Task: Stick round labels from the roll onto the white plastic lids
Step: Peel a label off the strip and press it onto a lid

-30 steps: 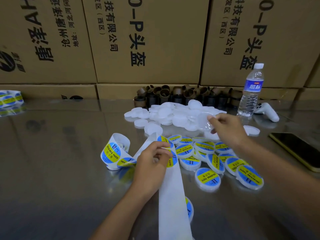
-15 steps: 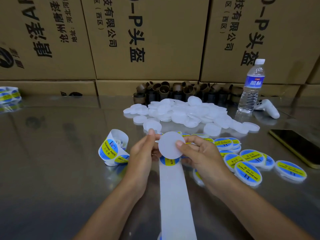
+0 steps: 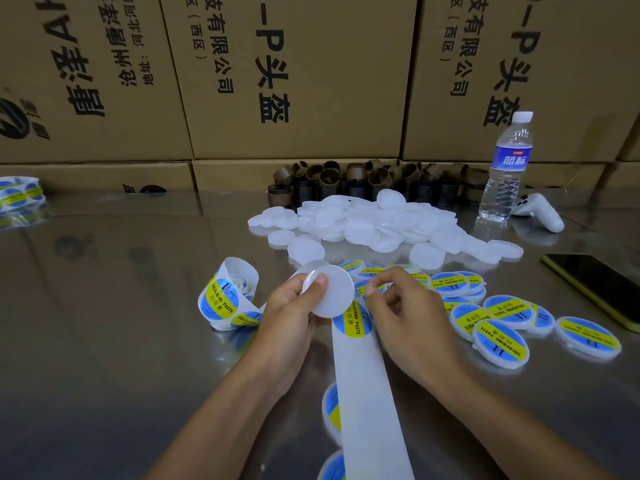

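Left hand (image 3: 294, 313) grasps one blank white lid (image 3: 334, 292): thumb pressed on the top face near the left rim, fingers underneath. The lid is tilted up towards the camera, off the table (image 3: 104, 341).

Right hand (image 3: 408, 323) sits just right of that grip with fingers curled, tips at the upper right edge of the next label (image 3: 355, 322). Can't tell if it's pinching the label edge or only touching it.

The label is still on the backing strip (image 3: 367, 393), directly under and just below the held lid. The strip runs from there towards the body. The roll (image 3: 228, 296) is just left of the left hand.

Handling, my read:
- The lid looks like light, thin, smooth plastic that will flex a bit. Hold it by the rim and keep the face clear for the sticker.
- The label is a thin, floppy film with adhesive on the back. Lift it by an edge with a nail, since it will curl or stick to itself if grabbed mid-face.

Stock: the pile of blank lids (image 3: 374, 223) is beyond both hands, and the labelled lids (image 3: 502, 327) are right of the right hand.

Compared with half a second ago:
- Both hands held the lid then. It now sits in the left hand alone.
- The right hand has let go and dropped to the label.
- The lid has shifted slightly left, which uncovers the label.
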`<state>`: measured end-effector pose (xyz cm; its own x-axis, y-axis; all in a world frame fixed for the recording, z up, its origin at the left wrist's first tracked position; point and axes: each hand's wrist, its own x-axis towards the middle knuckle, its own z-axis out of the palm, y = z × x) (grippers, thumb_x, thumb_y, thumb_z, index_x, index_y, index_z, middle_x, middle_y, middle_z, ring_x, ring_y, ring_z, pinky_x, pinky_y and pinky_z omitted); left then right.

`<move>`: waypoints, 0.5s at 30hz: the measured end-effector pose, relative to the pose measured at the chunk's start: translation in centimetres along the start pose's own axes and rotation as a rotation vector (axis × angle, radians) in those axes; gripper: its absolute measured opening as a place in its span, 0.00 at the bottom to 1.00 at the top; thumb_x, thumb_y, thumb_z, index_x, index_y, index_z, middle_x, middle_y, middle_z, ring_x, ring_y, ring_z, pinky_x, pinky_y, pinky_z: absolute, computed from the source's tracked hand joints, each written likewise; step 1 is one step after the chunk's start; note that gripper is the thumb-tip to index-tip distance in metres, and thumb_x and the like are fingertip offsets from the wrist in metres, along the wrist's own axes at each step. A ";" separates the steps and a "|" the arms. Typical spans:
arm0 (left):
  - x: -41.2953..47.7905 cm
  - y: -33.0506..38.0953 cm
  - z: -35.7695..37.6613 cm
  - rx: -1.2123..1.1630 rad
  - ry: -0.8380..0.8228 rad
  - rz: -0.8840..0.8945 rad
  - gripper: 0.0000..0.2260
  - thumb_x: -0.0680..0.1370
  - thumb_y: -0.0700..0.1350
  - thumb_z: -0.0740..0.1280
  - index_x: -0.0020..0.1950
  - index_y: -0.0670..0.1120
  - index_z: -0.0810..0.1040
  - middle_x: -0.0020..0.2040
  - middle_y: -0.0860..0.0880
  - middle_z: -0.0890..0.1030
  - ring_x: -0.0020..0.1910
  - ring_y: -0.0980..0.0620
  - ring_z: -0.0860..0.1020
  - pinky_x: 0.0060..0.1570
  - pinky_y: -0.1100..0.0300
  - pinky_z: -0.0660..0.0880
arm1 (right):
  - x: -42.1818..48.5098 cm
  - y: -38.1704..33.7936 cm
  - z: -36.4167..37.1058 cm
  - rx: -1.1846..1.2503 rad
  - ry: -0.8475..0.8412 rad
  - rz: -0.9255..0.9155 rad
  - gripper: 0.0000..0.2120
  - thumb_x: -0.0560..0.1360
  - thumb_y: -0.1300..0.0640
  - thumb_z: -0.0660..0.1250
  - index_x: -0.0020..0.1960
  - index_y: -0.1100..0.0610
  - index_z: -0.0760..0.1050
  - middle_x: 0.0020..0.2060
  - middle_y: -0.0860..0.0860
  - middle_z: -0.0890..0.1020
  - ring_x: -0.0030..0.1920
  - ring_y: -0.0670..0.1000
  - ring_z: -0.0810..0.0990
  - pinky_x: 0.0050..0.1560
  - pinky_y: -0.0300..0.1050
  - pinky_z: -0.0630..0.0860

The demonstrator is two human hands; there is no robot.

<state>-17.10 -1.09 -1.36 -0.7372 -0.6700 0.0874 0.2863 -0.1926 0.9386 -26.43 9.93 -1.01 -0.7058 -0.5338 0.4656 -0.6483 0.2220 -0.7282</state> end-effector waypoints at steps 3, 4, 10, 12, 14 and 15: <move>0.1 0.2 0.2 -0.098 0.034 -0.050 0.12 0.81 0.40 0.59 0.59 0.36 0.76 0.57 0.38 0.81 0.57 0.43 0.80 0.58 0.52 0.76 | -0.3 0.4 0.3 -0.301 -0.107 -0.018 0.10 0.77 0.44 0.59 0.53 0.49 0.70 0.37 0.46 0.81 0.44 0.50 0.78 0.42 0.47 0.72; 0.1 0.3 0.2 -0.116 0.039 -0.059 0.13 0.81 0.40 0.58 0.60 0.35 0.75 0.58 0.37 0.80 0.60 0.41 0.78 0.62 0.48 0.74 | -0.3 0.4 0.4 -0.345 -0.106 -0.023 0.13 0.77 0.43 0.58 0.55 0.49 0.69 0.40 0.46 0.82 0.47 0.51 0.78 0.43 0.47 0.72; 0.2 0.4 0.3 -0.167 0.087 -0.070 0.11 0.82 0.38 0.56 0.59 0.35 0.74 0.58 0.36 0.79 0.57 0.41 0.79 0.58 0.49 0.76 | 0.1 -0.3 0.5 0.073 -0.118 0.154 0.08 0.73 0.51 0.70 0.49 0.50 0.73 0.25 0.44 0.78 0.31 0.39 0.75 0.35 0.34 0.71; 0.3 0.5 0.1 -0.188 0.086 -0.051 0.09 0.82 0.38 0.56 0.54 0.37 0.75 0.51 0.40 0.81 0.47 0.48 0.82 0.45 0.59 0.79 | 0.5 -0.4 0.3 0.315 -0.092 0.257 0.10 0.70 0.58 0.74 0.46 0.52 0.73 0.24 0.46 0.75 0.24 0.40 0.70 0.28 0.32 0.66; 0.4 0.7 0.1 -0.215 0.085 -0.042 0.10 0.82 0.37 0.56 0.54 0.37 0.76 0.49 0.42 0.82 0.44 0.51 0.82 0.40 0.62 0.79 | 0.8 -0.6 -0.1 0.469 -0.070 0.317 0.11 0.69 0.61 0.74 0.47 0.53 0.74 0.27 0.48 0.75 0.25 0.41 0.71 0.28 0.31 0.66; 0.4 0.8 0.2 -0.220 0.083 -0.043 0.10 0.82 0.37 0.56 0.56 0.37 0.76 0.51 0.41 0.81 0.47 0.49 0.81 0.43 0.61 0.79 | 0.9 -0.7 -0.3 0.524 -0.071 0.342 0.11 0.69 0.61 0.74 0.48 0.53 0.75 0.28 0.49 0.76 0.27 0.42 0.72 0.29 0.31 0.67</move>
<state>-17.30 -1.37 -0.56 -0.7011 -0.7130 0.0122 0.3886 -0.3677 0.8449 -26.67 9.51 0.11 -0.8159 -0.5606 0.1415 -0.1507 -0.0301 -0.9881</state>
